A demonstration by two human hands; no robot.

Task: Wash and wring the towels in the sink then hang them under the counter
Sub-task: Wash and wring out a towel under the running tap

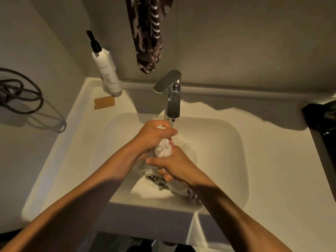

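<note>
A white towel is bunched into a tight roll over the white sink. My left hand grips its upper end just under the chrome faucet, where a thin stream of water runs. My right hand is closed around the lower end, and both hands touch the cloth. Below my right wrist, more wet cloth with dark stripes lies in the bottom of the basin, partly hidden by my arm.
A white pump bottle stands at the back left of the counter beside a tan tag. A dark patterned cloth hangs above the faucet. Coiled grey cable lies at left, and a black object at right.
</note>
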